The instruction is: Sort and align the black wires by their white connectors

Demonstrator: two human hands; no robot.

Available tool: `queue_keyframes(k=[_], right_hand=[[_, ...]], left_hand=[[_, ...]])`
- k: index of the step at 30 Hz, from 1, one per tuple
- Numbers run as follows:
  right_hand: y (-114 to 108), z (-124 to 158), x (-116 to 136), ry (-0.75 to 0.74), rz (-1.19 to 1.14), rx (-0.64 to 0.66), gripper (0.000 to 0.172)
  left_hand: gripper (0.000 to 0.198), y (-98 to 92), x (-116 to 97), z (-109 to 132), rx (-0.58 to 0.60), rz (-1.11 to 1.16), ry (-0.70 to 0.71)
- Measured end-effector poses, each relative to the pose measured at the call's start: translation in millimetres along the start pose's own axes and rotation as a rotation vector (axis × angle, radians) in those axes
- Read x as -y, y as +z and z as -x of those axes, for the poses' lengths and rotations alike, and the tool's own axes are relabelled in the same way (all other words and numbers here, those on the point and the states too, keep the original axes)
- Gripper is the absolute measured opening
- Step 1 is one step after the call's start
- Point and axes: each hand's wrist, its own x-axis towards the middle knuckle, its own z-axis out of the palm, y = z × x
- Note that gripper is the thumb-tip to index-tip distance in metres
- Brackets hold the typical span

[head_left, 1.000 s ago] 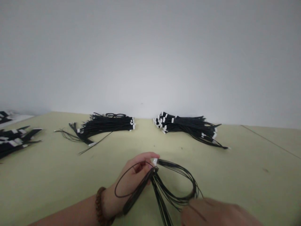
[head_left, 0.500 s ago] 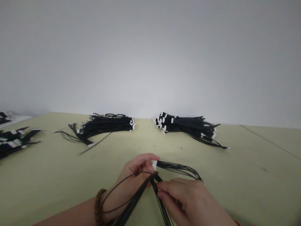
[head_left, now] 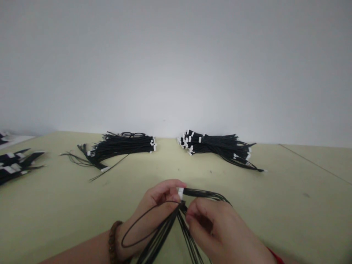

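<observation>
Head view: both forearms come in low over the surface (head_left: 275,212), hands close together. A bundle of thin black wires (head_left: 162,231) is gripped between them. The left hand (head_left: 155,209) is curled shut around the bundle's white connector (head_left: 180,193), and the right hand (head_left: 214,227) is pinching the strands just beside it, fingers pressed together. Two wire piles (head_left: 121,148) sit well ahead, with glasses (head_left: 133,134) on the left one.

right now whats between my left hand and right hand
In the head view, a bunch of thin black wires with a white connector runs between the left hand and the right hand.
</observation>
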Motion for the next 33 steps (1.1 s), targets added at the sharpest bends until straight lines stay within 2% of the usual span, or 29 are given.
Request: queue_keyframes(k=[2,3,6,7,9,12,14,15,16,17,19,20,21,22,23,25,26,28,31,33], right_hand=[[-5.5,-0.9,0.0,0.035,-0.086,0.024,0.012],[-11.6,-1.4,0.7,0.066,-0.185,0.077,0.013],[-41.4,-4.1,3.6,0.150,-0.634,0.334,0.013],[-53.2,-5.3,3.9,0.122,-0.797,0.360,0.016],[-74.4,-8.3,2.3,-0.020,-0.943,0.234,0.014],[-93.8,-12.9,-3.9,-0.188,-0.928,-0.139,0.013],[-98.1,-14.4,-5.6,-0.231,-1.046,-0.338,0.011],[-98.2,-14.2,-4.7,-0.243,-1.144,-0.371,0.006],[-96.9,-13.1,-2.7,-0.244,-1.229,-0.341,0.007],[-94.5,-11.3,0.1,-0.233,-1.269,-0.243,0.009],[-86.1,-5.7,6.3,-0.156,-1.168,0.034,0.009],[-80.5,-2.4,8.6,-0.108,-1.014,0.144,0.009],[-74.2,0.8,9.9,-0.081,-0.798,0.200,0.010],[-67.7,3.9,10.0,-0.089,-0.541,0.185,0.012],[-61.4,6.4,9.1,-0.142,-0.273,0.112,0.013],[-50.8,9.8,5.2,-0.335,0.184,-0.089,0.015],[-47.0,10.5,3.0,-0.429,0.328,-0.163,0.017],[-42.3,10.4,-0.3,-0.532,0.464,-0.241,0.021],[-40.5,8.1,-1.4,-0.536,0.519,-0.284,0.023],[-40.1,6.7,-0.9,-0.536,0.532,-0.309,0.023]], left_hand=[[0.026,-1.9,0.6,-0.5,-0.021,-0.043,-0.004],[0.028,-3.5,1.8,-0.7,-0.038,-0.063,-0.003],[0.028,-8.8,8.9,-0.3,-0.089,-0.078,-0.001],[0.028,-10.2,11.5,0.0,-0.101,-0.069,-0.008],[0.028,-11.7,14.9,0.6,-0.117,-0.041,-0.024],[0.027,-10.5,13.5,1.7,-0.135,-0.013,-0.043],[0.028,-8.1,9.0,2.5,-0.131,-0.020,-0.039],[0.029,-6.8,6.5,2.7,-0.117,-0.024,-0.034],[0.030,-5.5,4.2,2.8,-0.104,-0.028,-0.029],[0.032,-4.5,2.5,2.6,-0.098,-0.029,-0.025],[0.035,-3.4,1.4,1.3,-0.097,-0.024,-0.014],[0.037,-3.4,2.0,0.3,-0.096,-0.014,-0.009],[0.038,-3.5,3.0,-0.7,-0.095,-0.001,-0.001],[0.038,-3.8,4.3,-1.4,-0.085,0.014,0.008],[0.038,-4.1,5.4,-1.7,-0.065,0.032,0.016],[0.034,-4.0,6.0,-0.6,-0.052,0.074,0.018],[0.031,-3.5,5.3,0.6,-0.053,0.090,0.008],[0.030,-1.8,2.4,3.6,-0.029,0.119,-0.016],[0.027,1.9,-2.6,6.9,0.017,0.130,-0.039],[0.026,4.2,-4.4,7.7,-0.005,0.131,-0.040]])
